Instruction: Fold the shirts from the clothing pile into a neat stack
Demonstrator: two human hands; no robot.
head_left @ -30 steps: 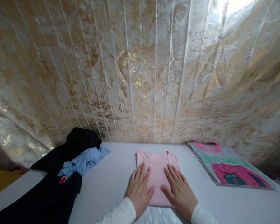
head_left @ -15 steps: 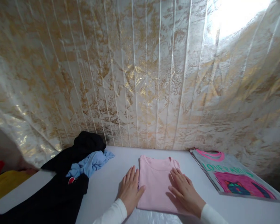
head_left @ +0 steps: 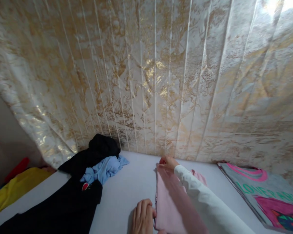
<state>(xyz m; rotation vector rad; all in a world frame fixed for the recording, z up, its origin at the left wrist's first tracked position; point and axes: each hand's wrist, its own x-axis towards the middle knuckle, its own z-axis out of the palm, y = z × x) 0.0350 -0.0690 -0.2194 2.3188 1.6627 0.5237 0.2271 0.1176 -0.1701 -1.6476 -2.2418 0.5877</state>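
Note:
A folded pink shirt (head_left: pixel 168 201) lies on the white table (head_left: pixel 127 191) in front of me. My right hand (head_left: pixel 168 162) reaches across it and pinches its far left corner near the curtain, the white sleeve crossing the shirt. At the bottom edge my left hand (head_left: pixel 143 218) has its fingers curled on the shirt's near left edge. The shirt's left side looks slightly lifted off the table.
A black garment (head_left: pixel 70 195) with a crumpled light blue one (head_left: pixel 104 169) on top lies at the left. Yellow and red cloth (head_left: pixel 14 188) sits at the far left. A grey shirt with a pink cat print (head_left: pixel 266 195) lies folded at the right. A gold-patterned curtain (head_left: pixel 146 81) hangs behind.
Both hands lay flat on the pink shirt before. Now the right hand has reached to the far left corner and the left hand grips the near left edge. The view shifted right.

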